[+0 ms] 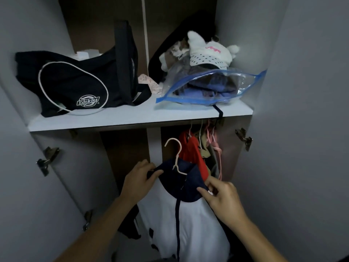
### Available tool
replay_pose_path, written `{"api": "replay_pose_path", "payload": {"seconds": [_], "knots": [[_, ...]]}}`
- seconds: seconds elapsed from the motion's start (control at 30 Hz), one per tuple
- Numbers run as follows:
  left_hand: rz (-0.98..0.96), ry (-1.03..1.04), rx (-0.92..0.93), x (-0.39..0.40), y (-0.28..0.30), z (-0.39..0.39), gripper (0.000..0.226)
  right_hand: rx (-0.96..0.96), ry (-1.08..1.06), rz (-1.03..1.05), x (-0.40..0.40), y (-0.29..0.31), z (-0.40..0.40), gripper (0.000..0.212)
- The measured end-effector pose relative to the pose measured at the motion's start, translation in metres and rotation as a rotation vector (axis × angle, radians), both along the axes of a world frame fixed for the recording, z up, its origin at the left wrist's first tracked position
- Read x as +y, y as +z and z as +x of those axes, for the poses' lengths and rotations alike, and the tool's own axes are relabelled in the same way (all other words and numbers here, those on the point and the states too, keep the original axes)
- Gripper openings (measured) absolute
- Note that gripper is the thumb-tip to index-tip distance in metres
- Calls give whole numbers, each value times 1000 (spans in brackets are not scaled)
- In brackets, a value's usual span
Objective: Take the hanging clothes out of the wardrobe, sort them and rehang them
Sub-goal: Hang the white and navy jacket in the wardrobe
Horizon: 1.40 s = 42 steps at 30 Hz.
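Both hands gripped the white top [190, 220] at six o'clock: left hand [138, 181] and right hand [221, 197] pinched its navy collar beside the hanger [176, 157]. Soft, light; best held at the shoulders.

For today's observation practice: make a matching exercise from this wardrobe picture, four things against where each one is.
Things:
1. black bag
2. clear zip bag
3. red garment
4. navy and white garment

Places:
A. hanging under the shelf
B. shelf, right side
C. gripped by left hand and right hand
D. shelf, left side

Pairs: 1-D, 2-B, 3-A, 4-C
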<state>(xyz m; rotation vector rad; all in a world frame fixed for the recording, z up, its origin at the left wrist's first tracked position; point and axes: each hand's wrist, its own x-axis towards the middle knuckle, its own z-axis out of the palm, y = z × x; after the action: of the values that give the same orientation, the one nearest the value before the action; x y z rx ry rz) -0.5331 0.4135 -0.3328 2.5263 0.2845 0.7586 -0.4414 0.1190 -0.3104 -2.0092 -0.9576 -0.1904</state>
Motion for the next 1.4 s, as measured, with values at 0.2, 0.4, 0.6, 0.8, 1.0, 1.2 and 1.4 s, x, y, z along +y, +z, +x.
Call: {"api": "replay_pose_path", "payload": {"seconds": [0.2,0.4,0.6,0.8,1.0,1.2,1.4], "knots": [[-43,-17,-28,60,-33,83,48,-59,-152,-17,64,-22,45,32],[-169,-96,37,76,-51,151,64,-81,-305,-8,109,-44,83,40],[-205,-120,117,67,-44,197,105,-121,-416,14,137,-51,114,35],[-244,-94,189,60,-40,236,111,-128,-515,13,159,-49,137,28],[-233,-74,235,65,-43,266,109,-150,-542,-29,182,-58,158,21],[-220,-57,294,69,-55,284,105,-238,-607,-141,190,-68,171,21],[-242,-79,312,71,-70,289,108,-270,-614,-189,186,-83,175,23]]}}
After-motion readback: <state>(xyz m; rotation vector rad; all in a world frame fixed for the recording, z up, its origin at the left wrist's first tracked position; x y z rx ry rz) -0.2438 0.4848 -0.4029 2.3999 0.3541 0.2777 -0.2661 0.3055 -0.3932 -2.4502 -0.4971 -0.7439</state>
